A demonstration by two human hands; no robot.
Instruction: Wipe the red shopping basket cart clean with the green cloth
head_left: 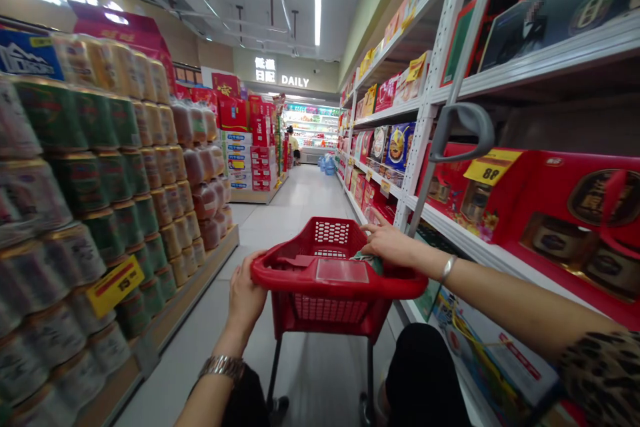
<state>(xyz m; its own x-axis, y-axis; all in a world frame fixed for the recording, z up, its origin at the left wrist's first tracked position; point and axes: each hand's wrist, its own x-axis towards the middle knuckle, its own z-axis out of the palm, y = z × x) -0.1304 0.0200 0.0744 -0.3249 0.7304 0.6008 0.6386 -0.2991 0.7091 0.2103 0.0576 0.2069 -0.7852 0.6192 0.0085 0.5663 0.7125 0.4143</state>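
Observation:
A red shopping cart [343, 288] stands right in front of me, its mesh basket facing down the aisle. My left hand [247, 295] is wrapped around the left end of its handle rim. Over the right side of the basket reaches my right hand [387, 240], palm down with fingers stretched forward. A crumpled greenish cloth [369, 259] lies just under this hand, partly hidden by it; whether the two touch I cannot tell. The cart's handle carries a pale label panel [342, 271].
Stacked can packs [110, 180] line the left, with a yellow price tag [115, 285]. White shelving [425, 107] with red gift boxes [580, 213] runs along the right. A metal pole with a grey loop handle [463, 133] leans there. Far ahead, a person [294, 145] is near lit shelves.

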